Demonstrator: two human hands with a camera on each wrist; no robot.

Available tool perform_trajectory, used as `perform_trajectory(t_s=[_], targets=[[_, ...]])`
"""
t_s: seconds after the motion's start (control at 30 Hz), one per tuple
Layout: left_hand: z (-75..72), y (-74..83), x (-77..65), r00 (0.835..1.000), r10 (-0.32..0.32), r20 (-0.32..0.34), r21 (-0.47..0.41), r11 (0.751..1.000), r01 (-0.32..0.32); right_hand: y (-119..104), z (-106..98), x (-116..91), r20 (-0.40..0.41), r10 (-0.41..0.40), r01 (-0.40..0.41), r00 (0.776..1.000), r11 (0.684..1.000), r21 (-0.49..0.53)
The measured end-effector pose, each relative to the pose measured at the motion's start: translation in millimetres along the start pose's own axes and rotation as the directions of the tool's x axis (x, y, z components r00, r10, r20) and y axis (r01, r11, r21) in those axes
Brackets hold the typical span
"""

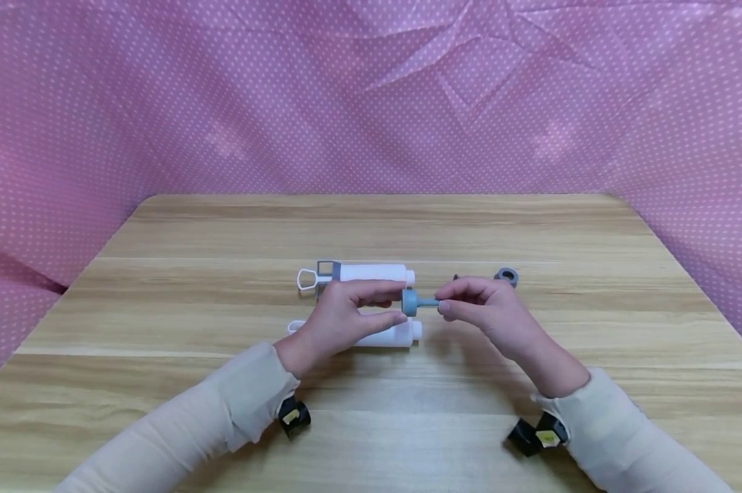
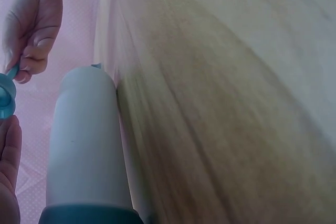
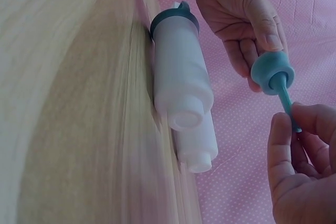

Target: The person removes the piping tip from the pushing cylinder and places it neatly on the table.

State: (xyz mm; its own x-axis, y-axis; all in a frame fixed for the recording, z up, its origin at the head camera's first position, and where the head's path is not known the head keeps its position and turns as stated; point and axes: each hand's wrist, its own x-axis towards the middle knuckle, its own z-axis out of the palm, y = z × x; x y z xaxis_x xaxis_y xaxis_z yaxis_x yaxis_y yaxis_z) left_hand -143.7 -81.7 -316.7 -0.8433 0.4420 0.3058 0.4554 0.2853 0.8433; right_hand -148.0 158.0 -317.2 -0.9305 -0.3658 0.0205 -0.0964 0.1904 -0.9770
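A teal nozzle [image 1: 410, 302], with a wide cap end and a thin spout, is held above the table between both hands. My left hand [image 1: 345, 316] pinches its cap between thumb and fingers. The tip of the spout is pinched by my right hand [image 1: 494, 313], as the right wrist view also shows on the nozzle [image 3: 273, 72]. Beneath and behind the left hand lie two white cylinders, the near one [image 1: 392, 335] partly covered by that hand. The far cylinder [image 1: 372, 272] has a grey-teal collar [image 1: 329, 270] and a white loop handle [image 1: 307, 279].
Beyond the right hand lies a dark grey ring-shaped part [image 1: 506, 276]. A small dark bit [image 1: 456, 277] shows just past the right fingers, mostly hidden. The wooden table [image 1: 371, 229] is backed by a pink dotted cloth [image 1: 371, 103].
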Motion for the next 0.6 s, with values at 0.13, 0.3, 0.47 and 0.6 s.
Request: perform_trajectory(t_s=[0.13,0.3,0.47,0.6], targets=[[0.5,-0.7,-0.4,1.000,-0.002,0.013,0.011,1.000,0.002,0,2,-1,-0.014,-0.008,0.008,1.000,1.000,0.013],[0.9,-0.4,-1.1,1.000,-0.004,0.027,0.023,1.000,0.003,-2,7,-2,-0.030,-0.015,0.016,0.999,1.000,0.021],[1.9,-0.2,-1.8,0.999,0.012,0.032,0.025,1.000,-0.013,-4,13,-3,-0.022,-0.025,0.026,0.999,0.998,0.049],[3.0,0.8,-1.7,0.999,0.021,0.034,0.016,1.000,-0.022,-4,15,-3,-0.014,-0.041,0.042,0.999,0.996,0.073]])
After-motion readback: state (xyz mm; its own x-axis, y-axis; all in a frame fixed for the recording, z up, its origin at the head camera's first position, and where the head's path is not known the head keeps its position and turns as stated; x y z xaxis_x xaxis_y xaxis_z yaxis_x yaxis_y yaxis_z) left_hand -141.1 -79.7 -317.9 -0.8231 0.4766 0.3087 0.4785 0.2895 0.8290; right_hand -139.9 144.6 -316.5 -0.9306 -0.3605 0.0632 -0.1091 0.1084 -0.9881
